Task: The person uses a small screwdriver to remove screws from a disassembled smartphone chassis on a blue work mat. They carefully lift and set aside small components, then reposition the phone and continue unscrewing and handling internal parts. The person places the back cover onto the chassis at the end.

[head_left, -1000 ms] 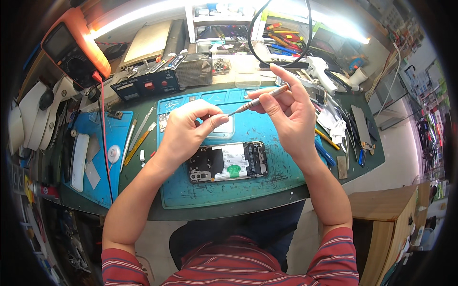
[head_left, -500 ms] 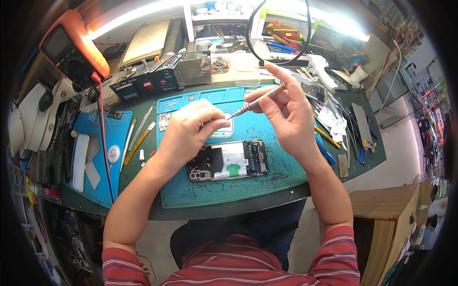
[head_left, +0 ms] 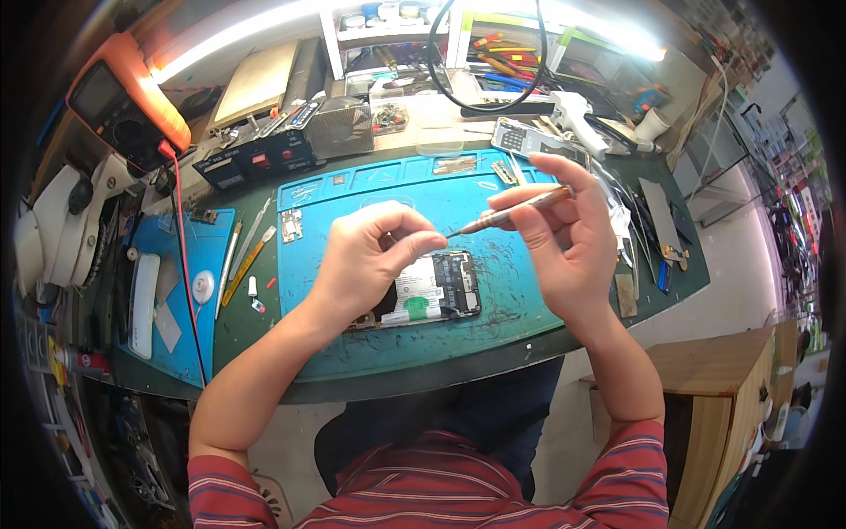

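Note:
My right hand (head_left: 571,242) holds a slim metallic screwdriver (head_left: 520,212) between thumb and fingers, its shaft slanting down to the left. The tip of the shaft meets the pinched thumb and forefinger of my left hand (head_left: 370,256). Whatever those fingertips grip, if anything, is too small or hidden to make out. Below both hands an opened smartphone (head_left: 458,291) lies on the blue work mat (head_left: 405,361), its white battery label and dark inner parts showing. My left hand and forearm cover the phone's left part.
An orange multimeter (head_left: 119,106) stands at the far left, its red lead hanging down. Behind the mat sits a black power unit (head_left: 256,161). Another phone housing (head_left: 538,138) and a white glue gun (head_left: 577,123) lie back right. Tweezers and a yellow-handled knife (head_left: 251,264) lie left of the mat.
Both hands have come nearer and to the right over the phone, with the screwdriver tip still at my left fingertips. The screwdriver lies flatter, and my right forefinger is lower. The whole view has shifted slightly.

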A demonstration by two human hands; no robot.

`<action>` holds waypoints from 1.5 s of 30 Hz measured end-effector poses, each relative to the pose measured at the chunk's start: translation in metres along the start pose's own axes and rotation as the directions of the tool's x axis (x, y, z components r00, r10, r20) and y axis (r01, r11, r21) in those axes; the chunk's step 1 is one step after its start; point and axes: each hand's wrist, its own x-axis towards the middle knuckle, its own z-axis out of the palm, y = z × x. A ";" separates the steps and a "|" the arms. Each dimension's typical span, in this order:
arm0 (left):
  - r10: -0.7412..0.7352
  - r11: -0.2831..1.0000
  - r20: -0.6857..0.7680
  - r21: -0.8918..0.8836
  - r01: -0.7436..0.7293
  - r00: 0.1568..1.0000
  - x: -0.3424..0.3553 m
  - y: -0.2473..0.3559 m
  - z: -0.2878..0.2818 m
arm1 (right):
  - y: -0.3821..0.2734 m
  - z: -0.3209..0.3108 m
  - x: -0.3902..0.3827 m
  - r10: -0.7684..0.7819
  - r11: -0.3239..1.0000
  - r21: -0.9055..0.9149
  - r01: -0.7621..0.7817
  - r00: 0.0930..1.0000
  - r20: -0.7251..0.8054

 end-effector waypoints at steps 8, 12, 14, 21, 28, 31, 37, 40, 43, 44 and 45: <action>-0.245 0.814 0.206 -0.488 0.317 0.947 -0.001 0.002 0.000 | -0.005 0.000 -0.007 0.038 0.987 0.156 -0.022 0.994 -0.098; -0.271 0.792 0.220 -0.502 0.347 0.937 -0.003 0.007 -0.001 | -0.008 0.005 -0.006 0.036 0.979 0.205 -0.016 0.995 -0.094; -0.277 0.788 0.219 -0.506 0.352 0.936 -0.002 0.008 -0.001 | -0.005 0.007 -0.007 0.008 0.980 0.197 0.011 0.995 -0.097; -0.283 0.773 0.218 -0.525 0.356 0.934 -0.003 0.009 0.000 | -0.007 0.007 -0.008 -0.030 0.993 0.111 0.040 0.996 -0.085; -0.279 0.796 0.186 -0.504 0.335 0.942 -0.002 -0.001 0.000 | -0.005 0.010 -0.005 -0.112 0.987 0.110 0.116 0.993 -0.046; -0.229 0.856 0.215 -0.419 0.301 0.949 -0.004 -0.007 -0.003 | -0.006 0.007 -0.007 -0.146 0.989 -0.010 0.145 0.989 -0.030; -0.247 0.823 0.133 -0.495 0.280 0.960 -0.007 0.010 0.019 | -0.010 -0.004 -0.011 -0.109 0.989 -0.100 0.108 0.994 -0.003; -0.083 0.995 0.108 -0.040 0.088 0.991 -0.008 0.007 0.016 | -0.005 -0.011 -0.010 -0.121 0.966 -0.222 0.132 0.991 0.063; 0.207 0.951 0.173 0.196 -0.240 0.963 -0.009 0.000 0.022 | 0.004 -0.012 -0.008 -0.171 0.915 -0.345 0.210 0.975 0.141; 0.252 0.936 0.187 0.202 -0.288 0.949 -0.009 -0.003 0.025 | 0.007 -0.010 -0.009 -0.171 0.908 -0.357 0.218 0.973 0.157; 0.255 0.937 0.201 0.189 -0.293 0.946 -0.009 -0.004 0.027 | 0.008 -0.009 -0.009 -0.172 0.902 -0.369 0.225 0.970 0.172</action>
